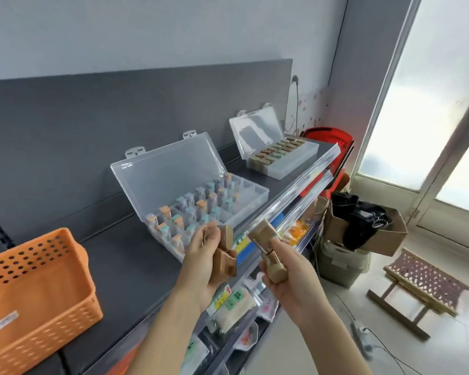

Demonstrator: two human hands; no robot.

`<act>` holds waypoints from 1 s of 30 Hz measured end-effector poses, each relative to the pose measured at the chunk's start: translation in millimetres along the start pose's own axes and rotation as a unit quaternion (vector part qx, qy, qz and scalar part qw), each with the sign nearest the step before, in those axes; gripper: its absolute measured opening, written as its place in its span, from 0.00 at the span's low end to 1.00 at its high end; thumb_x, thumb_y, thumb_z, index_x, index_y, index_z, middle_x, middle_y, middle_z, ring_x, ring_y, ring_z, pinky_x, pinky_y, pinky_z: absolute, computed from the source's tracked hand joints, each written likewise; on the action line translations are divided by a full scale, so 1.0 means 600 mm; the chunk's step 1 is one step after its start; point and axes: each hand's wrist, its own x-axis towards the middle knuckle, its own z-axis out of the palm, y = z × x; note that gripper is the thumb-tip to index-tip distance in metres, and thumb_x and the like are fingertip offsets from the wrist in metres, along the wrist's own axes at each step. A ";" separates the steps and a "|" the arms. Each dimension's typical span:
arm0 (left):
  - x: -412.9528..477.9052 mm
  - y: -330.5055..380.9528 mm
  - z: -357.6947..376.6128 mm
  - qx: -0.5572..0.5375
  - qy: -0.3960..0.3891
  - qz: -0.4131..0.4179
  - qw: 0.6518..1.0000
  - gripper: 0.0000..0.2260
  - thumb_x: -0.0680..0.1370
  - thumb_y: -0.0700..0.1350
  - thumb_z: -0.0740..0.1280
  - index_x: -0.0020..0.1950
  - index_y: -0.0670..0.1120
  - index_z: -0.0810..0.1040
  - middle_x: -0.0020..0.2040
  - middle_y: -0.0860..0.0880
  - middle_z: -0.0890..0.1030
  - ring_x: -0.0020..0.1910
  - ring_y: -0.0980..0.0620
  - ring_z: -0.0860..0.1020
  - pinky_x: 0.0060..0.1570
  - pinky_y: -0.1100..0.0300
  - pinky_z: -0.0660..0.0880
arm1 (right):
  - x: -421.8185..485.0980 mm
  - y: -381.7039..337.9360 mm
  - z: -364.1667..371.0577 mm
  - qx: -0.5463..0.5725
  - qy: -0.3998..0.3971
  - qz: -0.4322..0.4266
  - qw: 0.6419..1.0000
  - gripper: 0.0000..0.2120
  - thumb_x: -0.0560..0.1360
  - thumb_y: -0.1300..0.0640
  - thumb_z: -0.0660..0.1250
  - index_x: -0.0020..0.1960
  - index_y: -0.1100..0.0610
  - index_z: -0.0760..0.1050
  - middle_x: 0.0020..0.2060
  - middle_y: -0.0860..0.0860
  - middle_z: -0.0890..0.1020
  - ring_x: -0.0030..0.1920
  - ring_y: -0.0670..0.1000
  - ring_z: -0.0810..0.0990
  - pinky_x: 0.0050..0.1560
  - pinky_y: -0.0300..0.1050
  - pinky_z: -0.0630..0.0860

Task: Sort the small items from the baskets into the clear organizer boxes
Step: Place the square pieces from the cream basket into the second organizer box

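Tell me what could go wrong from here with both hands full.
The left hand and right hand each grip multiple tan pieces at the shelf's front edge; one could slip and fall to the floor. The matching tan items sit in the far organizer box, so the nearer box of pastel-capped tubes invites a mis-sort. The far box sits near the shelf's end; a bump might push it off.

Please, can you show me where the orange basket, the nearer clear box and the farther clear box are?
orange basket (49, 331), head view, on its slotted outer wall.
nearer clear box (171, 180), head view, on its raised lid.
farther clear box (293, 161), head view, on its front wall.
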 end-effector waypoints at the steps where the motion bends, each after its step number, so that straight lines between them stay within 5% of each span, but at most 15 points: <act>1: 0.017 -0.004 0.020 0.003 -0.007 -0.004 1.000 0.08 0.80 0.50 0.63 0.57 0.51 0.77 0.45 0.44 0.79 0.37 0.49 0.79 0.34 0.56 0.75 | 0.014 -0.009 -0.013 -0.010 0.003 -0.008 1.000 0.05 0.72 0.52 0.71 0.43 0.54 0.82 0.40 0.53 0.79 0.41 0.53 0.78 0.39 0.44 0.73; 8: 0.164 -0.031 0.144 -0.019 -0.031 -0.047 0.998 0.11 0.79 0.52 0.62 0.55 0.47 0.77 0.41 0.43 0.79 0.37 0.49 0.79 0.28 0.59 0.75 | 0.142 -0.080 -0.087 -0.025 0.036 -0.032 0.999 0.08 0.73 0.52 0.70 0.45 0.56 0.80 0.37 0.52 0.76 0.38 0.50 0.78 0.36 0.41 0.73; 14: 0.316 -0.037 0.224 -0.049 -0.015 -0.091 0.995 0.14 0.78 0.55 0.64 0.58 0.48 0.76 0.45 0.43 0.79 0.37 0.49 0.79 0.33 0.56 0.75 | 0.270 -0.160 -0.116 -0.039 0.065 -0.036 0.997 0.06 0.72 0.50 0.71 0.39 0.51 0.83 0.40 0.53 0.77 0.42 0.52 0.78 0.40 0.43 0.72; 24: 0.494 -0.025 0.300 -0.276 0.030 -0.189 0.942 0.13 0.79 0.51 0.64 0.53 0.42 0.76 0.40 0.42 0.78 0.38 0.48 0.77 0.39 0.53 0.74 | 0.456 -0.248 -0.146 -0.020 0.052 -0.014 0.998 0.07 0.73 0.50 0.70 0.43 0.53 0.84 0.40 0.53 0.80 0.43 0.53 0.77 0.42 0.45 0.73; 30: 0.571 -0.026 0.351 -0.358 0.048 -0.169 0.917 0.13 0.79 0.49 0.63 0.54 0.39 0.76 0.42 0.40 0.77 0.40 0.46 0.76 0.45 0.47 0.78 | 0.582 -0.302 -0.170 -0.055 0.003 0.000 0.998 0.08 0.73 0.50 0.70 0.47 0.54 0.83 0.43 0.54 0.80 0.44 0.53 0.79 0.42 0.45 0.75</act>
